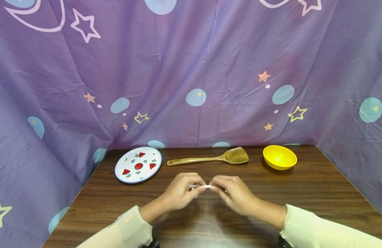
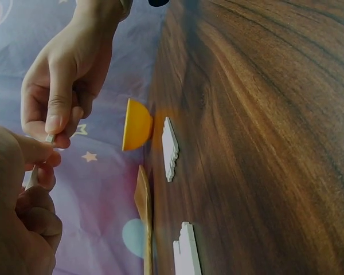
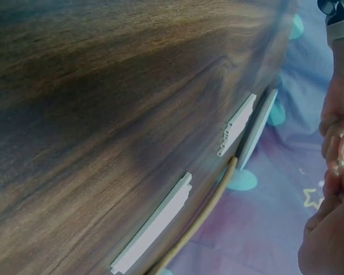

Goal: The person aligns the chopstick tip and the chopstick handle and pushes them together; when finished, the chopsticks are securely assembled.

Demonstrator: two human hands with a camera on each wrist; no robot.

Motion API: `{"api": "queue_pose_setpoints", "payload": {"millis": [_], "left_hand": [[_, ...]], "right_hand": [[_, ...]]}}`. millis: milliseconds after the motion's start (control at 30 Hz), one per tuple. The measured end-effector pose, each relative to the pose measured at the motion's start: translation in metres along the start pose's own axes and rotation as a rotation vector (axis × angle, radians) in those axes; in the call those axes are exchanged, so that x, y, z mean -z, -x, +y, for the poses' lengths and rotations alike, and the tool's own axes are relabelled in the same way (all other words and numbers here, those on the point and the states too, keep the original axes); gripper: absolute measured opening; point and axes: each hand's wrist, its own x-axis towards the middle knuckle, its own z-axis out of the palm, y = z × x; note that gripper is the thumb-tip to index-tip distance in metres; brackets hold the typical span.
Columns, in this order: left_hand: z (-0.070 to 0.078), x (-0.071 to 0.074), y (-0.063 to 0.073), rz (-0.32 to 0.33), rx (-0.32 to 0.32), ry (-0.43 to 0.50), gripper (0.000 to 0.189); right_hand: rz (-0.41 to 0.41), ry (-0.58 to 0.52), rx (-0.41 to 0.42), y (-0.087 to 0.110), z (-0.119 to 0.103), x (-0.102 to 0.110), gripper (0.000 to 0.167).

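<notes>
Over the middle of the table, my left hand (image 1: 181, 191) and right hand (image 1: 235, 193) meet nearly fingertip to fingertip. Between them is a thin white stick (image 1: 207, 186), pinched by thumb and fingers at both ends. Most of the stick is hidden by the fingers, so its kind cannot be told. Below the hands, two flat white pieces with stepped edges lie apart on the wood. In the left wrist view one piece (image 2: 169, 148) is farther off and the other piece (image 2: 187, 252) is closer. The hands mostly cover both pieces in the head view.
At the back left of the brown table (image 1: 318, 206) lies a white plate (image 1: 120, 168) with strawberry and leaf pictures. A wooden spatula (image 1: 235, 156) stretches along the back middle, and a yellow bowl (image 1: 279, 158) stands at the back right. A purple curtain (image 1: 178, 69) hangs behind.
</notes>
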Motion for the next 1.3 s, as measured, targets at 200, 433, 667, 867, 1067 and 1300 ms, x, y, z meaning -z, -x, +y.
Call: {"api": "queue_pose_setpoints", "payload": {"millis": [200,433,667,867,1067,1300], "left_hand": [[0.001,0.001,0.001,-0.010,0.003,-0.003,0.004],[0.000,0.000,0.002,-0.026,-0.007,-0.021,0.004],[0.001,0.002,0.002,-0.029,0.006,-0.034,0.009],[0.000,0.006,0.004,-0.034,0.096,-0.012,0.013],[-0.003,0.007,0.007,-0.010,0.169,0.061,0.013],[0.000,0.006,0.010,-0.027,0.320,0.260,0.012]], "right_hand": [[-0.003,0.003,0.001,0.000,0.000,-0.002,0.005],[-0.029,-0.014,-0.011,0.002,0.001,-0.002,0.009],[-0.069,-0.066,-0.056,-0.002,0.001,0.004,0.006],[-0.112,-0.189,-0.192,-0.009,0.002,0.009,0.007],[-0.126,-0.264,-0.363,-0.016,0.007,0.017,0.004],[-0.080,-0.504,-0.578,-0.023,0.013,0.021,0.015]]}}
